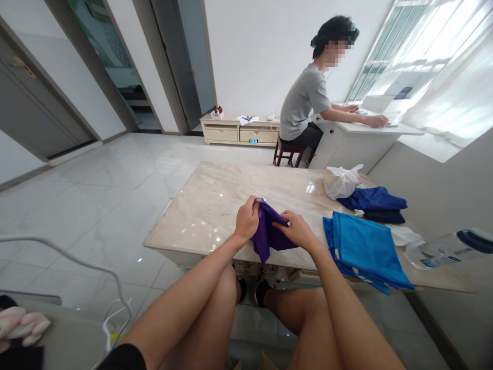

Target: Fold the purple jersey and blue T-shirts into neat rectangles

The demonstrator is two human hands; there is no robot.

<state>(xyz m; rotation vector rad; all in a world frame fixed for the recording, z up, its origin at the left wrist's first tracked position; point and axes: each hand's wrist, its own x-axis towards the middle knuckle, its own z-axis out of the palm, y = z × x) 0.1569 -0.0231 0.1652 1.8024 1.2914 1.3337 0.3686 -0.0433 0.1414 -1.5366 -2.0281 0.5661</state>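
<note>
A piece of purple cloth (pixel 269 228) hangs between my two hands, over the near edge of the marble-topped table (pixel 215 190). My left hand (pixel 247 218) pinches its upper left corner, where a small pale patch shows. My right hand (pixel 296 229) grips the cloth's right side, thumb pressed against it. The lower part droops in loose folds; whether it is a garment or a plain piece I cannot tell. To the right of my right hand lies a folded bright blue cloth (pixel 364 244), partly over the table's front edge.
Behind the blue cloth sit a white plastic bag (pixel 341 181) and dark blue folded fabric (pixel 375 198). A clear bottle (pixel 442 252) with a dark cap stands far right. Another person (pixel 304 97) sits at a white desk. A low cabinet (pixel 223 133) lines the back wall.
</note>
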